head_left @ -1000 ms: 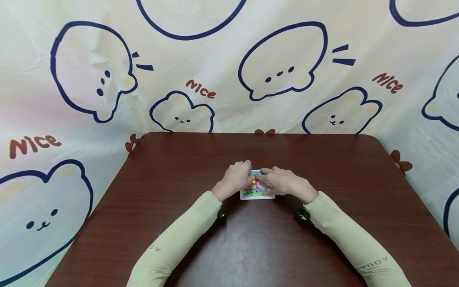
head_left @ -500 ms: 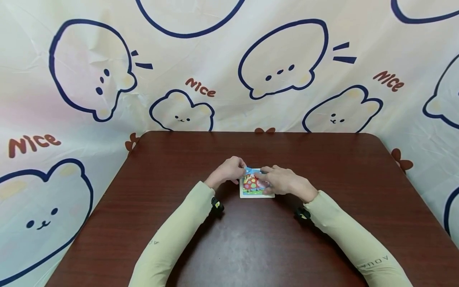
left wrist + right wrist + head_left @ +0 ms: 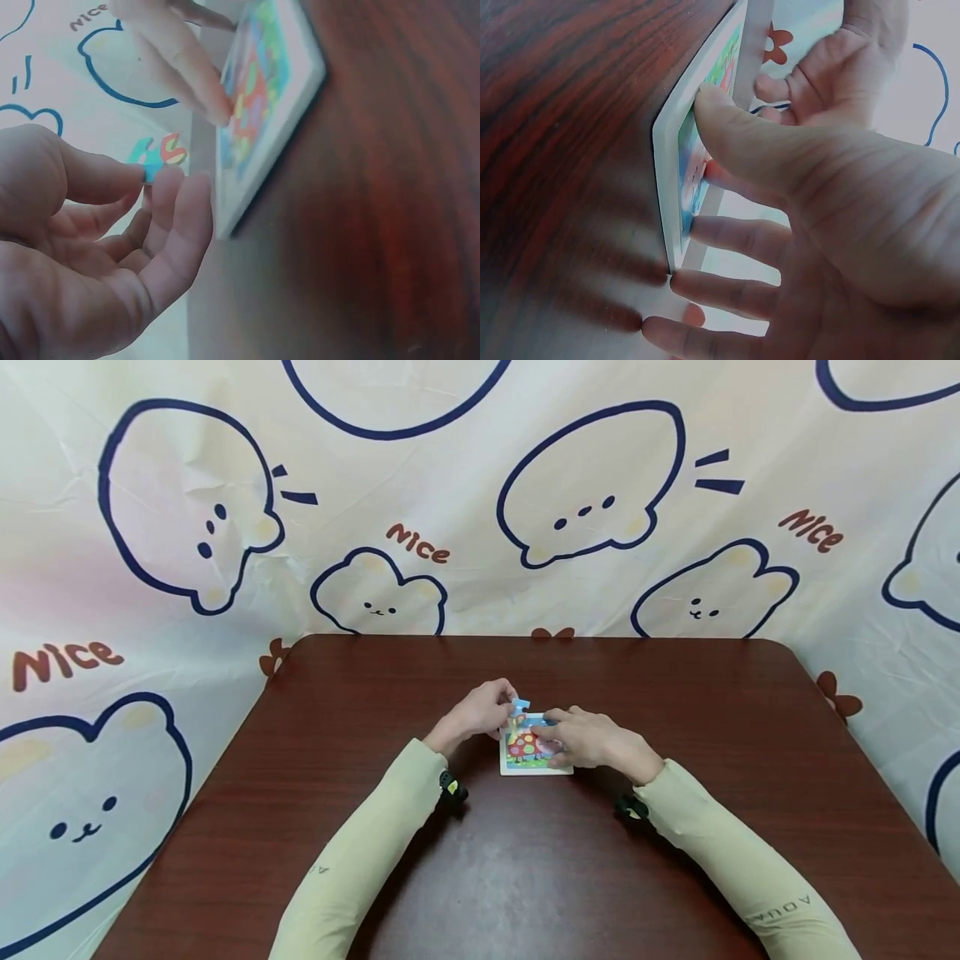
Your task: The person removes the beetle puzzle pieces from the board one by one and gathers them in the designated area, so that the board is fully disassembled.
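A small jigsaw puzzle [image 3: 527, 750] in a white-edged tray lies on the table, its picture showing a red spotted shape over green. At its upper left corner, my left hand [image 3: 480, 710] pinches a jigsaw piece [image 3: 521, 703] between thumb and fingers. That blue piece [image 3: 153, 172], with a red and yellow part, is raised off the tray in the left wrist view. My right hand [image 3: 594, 739] rests over the puzzle's right side with fingers spread. In the right wrist view its thumb [image 3: 716, 105] presses the tray's near side, and two fingertips reach past the far edge onto the table.
The dark brown wooden table [image 3: 480, 877] stretches around the puzzle on all sides. Behind it and at both sides hangs a pale cloth [image 3: 465, 485] printed with cartoon bears and the word "Nice".
My left hand has shifted slightly up and left from over the puzzle, lifting a jigsaw piece from its upper left corner. My right hand has stayed in place.
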`<action>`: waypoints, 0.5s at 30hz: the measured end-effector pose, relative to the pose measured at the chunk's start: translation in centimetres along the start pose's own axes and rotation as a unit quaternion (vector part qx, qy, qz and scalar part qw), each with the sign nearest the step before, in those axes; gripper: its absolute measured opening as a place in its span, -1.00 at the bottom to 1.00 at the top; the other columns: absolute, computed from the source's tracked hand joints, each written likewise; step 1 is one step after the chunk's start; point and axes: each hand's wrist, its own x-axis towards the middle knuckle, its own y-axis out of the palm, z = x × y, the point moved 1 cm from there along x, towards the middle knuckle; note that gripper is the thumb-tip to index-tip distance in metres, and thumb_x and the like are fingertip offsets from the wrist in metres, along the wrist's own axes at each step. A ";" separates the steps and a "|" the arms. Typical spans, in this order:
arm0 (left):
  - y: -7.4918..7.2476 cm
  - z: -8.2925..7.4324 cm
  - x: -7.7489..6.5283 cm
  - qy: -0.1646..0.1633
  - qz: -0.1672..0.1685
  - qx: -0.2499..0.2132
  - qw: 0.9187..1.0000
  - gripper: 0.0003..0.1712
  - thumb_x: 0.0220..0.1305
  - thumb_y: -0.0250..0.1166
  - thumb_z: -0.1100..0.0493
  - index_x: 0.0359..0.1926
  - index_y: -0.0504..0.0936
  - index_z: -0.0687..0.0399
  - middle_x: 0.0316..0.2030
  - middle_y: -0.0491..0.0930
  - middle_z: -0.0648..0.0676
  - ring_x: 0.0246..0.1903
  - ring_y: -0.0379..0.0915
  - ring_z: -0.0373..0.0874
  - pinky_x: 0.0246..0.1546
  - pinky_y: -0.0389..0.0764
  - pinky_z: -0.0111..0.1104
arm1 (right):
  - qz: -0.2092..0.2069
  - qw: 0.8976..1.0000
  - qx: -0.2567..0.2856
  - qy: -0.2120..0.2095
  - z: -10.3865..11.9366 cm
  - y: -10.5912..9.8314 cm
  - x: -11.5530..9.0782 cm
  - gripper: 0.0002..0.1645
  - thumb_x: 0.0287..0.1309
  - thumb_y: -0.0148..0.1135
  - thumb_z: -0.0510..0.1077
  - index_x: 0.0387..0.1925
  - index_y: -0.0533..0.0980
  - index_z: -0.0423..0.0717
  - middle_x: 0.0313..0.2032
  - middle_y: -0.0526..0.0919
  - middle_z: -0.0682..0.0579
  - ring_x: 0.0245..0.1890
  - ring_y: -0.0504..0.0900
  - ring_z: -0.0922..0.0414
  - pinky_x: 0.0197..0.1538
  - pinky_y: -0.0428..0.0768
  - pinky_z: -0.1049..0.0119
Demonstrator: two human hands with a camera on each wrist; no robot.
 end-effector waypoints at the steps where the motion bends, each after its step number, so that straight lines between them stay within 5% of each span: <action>1: -0.2 -0.1 -0.1 -0.001 -0.004 0.001 1.000 -0.87 0.44 0.12 0.20 -0.05 0.46 0.09 -0.16 0.50 0.17 -0.31 0.51 0.02 -0.29 0.70 -0.21 | 0.000 1.000 -0.001 0.000 0.0 0.0 0.0 -0.19 0.16 0.34 0.14 0.41 0.30 0.19 0.42 0.26 -0.11 0.16 0.39 -0.10 -0.07 0.58 0.01; 15: -3.1 0.8 -1.4 0.009 -0.033 -0.016 0.999 -0.81 0.43 0.17 0.08 -0.05 0.51 0.06 -0.17 0.57 0.16 -0.31 0.54 -0.03 -0.33 0.65 -0.35 | -0.020 0.999 0.028 0.002 -0.4 0.3 0.4 -0.23 0.10 0.39 0.16 0.34 0.41 0.16 0.40 0.33 -0.10 0.19 0.39 -0.09 0.04 0.54 -0.03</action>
